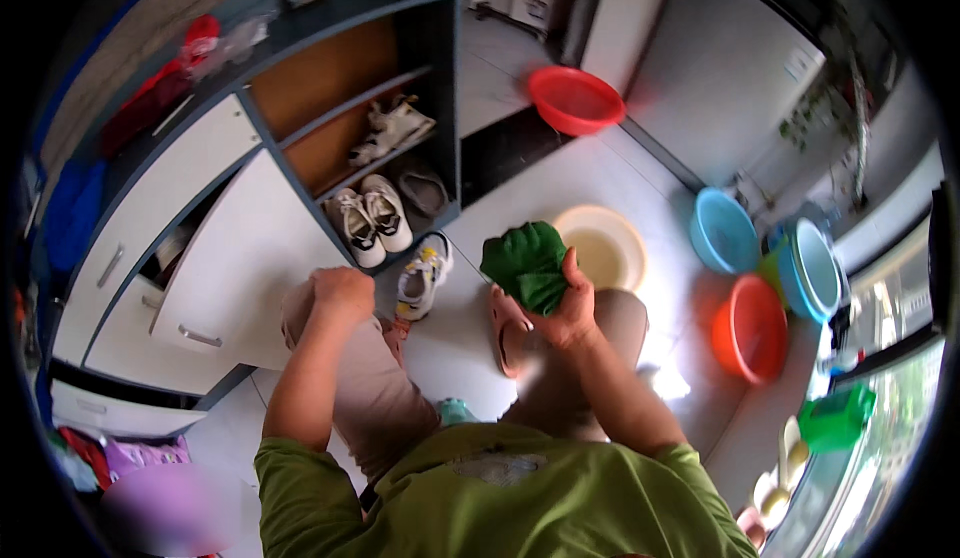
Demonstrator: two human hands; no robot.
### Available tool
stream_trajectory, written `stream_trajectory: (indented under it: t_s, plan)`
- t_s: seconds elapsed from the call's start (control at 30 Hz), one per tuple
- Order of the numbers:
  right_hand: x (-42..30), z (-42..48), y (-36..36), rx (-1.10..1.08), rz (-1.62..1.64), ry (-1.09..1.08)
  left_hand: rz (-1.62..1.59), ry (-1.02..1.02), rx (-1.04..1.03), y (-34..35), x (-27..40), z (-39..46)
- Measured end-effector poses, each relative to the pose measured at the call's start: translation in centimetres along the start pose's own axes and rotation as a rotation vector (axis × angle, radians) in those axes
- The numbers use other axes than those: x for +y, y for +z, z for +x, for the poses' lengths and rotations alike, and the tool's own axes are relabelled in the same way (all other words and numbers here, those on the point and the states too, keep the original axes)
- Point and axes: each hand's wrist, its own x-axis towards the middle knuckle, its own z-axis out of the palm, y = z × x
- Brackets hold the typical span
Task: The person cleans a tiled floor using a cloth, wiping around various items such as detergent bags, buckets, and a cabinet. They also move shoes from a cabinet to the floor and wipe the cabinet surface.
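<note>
My right hand (pixel 568 310) grips a crumpled green cloth (pixel 527 265) above my right knee, its thumb raised at the cloth's edge. My left hand (pixel 343 293) rests on my left knee with its fingers curled; whether anything is under it cannot be seen. Just beyond the cloth, a cream plastic basin (pixel 634 239) with liquid in it stands on the tiled floor. Between my hands and farther off lies a white and yellow sneaker (pixel 421 276). A pink clog (pixel 510 340) is on my right foot, partly hidden by the cloth and my leg.
At left stands a shoe cabinet (pixel 251 258) with a door ajar; its shelves hold white sneakers (pixel 386 213) and other shoes. A red basin (pixel 576 100) lies ahead. Blue basins (pixel 724 230) and an orange basin (pixel 750 329) stand at right, near a green jug (pixel 834 417).
</note>
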Motion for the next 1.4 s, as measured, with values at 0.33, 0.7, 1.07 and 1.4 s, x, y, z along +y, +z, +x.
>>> stream_trajectory:
  t_s: [0.33, 0.7, 1.07, 1.4]
  plan:
    - [1.5, 14.5, 7.2, -0.177, -0.187, 0.044, -0.315, 0.265, 0.121, -4.1, -0.4, 2.3]
    - [-0.3, 37.9, 10.6, -0.033, -1.144, -0.386, -0.503, 0.434, 0.269, -2.4, -1.8, 8.5]
    - [1.1, 47.4, 17.4, -0.523, -2.672, -0.028, -0.465, 0.51, 0.3, 1.1, -5.0, 7.7]
    - [14.9, 46.4, 21.7, -0.953, -2.548, -0.034, -0.499, 0.539, 0.266, 1.9, -5.2, 7.1]
